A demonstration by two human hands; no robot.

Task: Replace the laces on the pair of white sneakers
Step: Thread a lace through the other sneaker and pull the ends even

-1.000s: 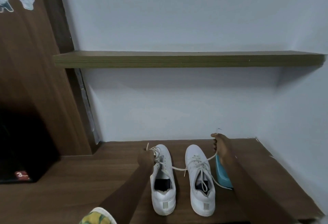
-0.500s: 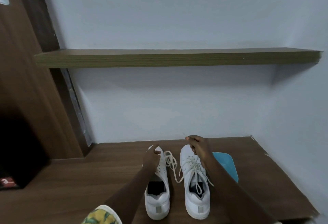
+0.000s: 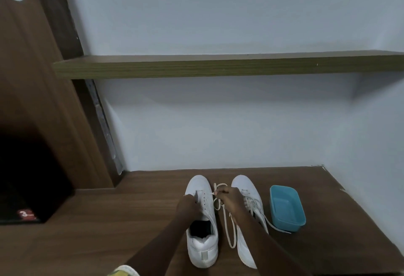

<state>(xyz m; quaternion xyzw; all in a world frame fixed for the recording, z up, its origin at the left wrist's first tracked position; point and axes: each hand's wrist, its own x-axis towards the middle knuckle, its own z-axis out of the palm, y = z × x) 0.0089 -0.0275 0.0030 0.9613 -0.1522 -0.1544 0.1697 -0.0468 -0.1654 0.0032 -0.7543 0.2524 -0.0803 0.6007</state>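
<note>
Left sneaker (image 3: 202,251) sits heel-near on the wooden counter (image 3: 109,221), right sneaker (image 3: 244,183) just beside it, toes to the wall. A patterned sleeve (image 3: 124,271) shows at the bottom edge.

Lace (image 3: 230,232) hangs slack in a long loop between the shoes. A second ago it was stretched taut, hands spread wide, right hand up over by the tub. Both hands are now in close at the left shoe's eyelets.

Right hand (image 3: 230,200): pinching the lace just beside the right eyelet row of the left sneaker.
Left hand (image 3: 188,203): fingers curled at the left eyelet row, white sliver at the fingertips. Probably the other lace end, too small to confirm.

My read: pull-through done, next eyelet being fed. Most eyelets on the left shoe look unthreaded, so it's early on this one. Right sneaker looks laced, its loose end trailing toward the blue tub (image 3: 286,208).

Further back: pale wall (image 3: 218,133), wooden shelf (image 3: 218,66) above.
</note>
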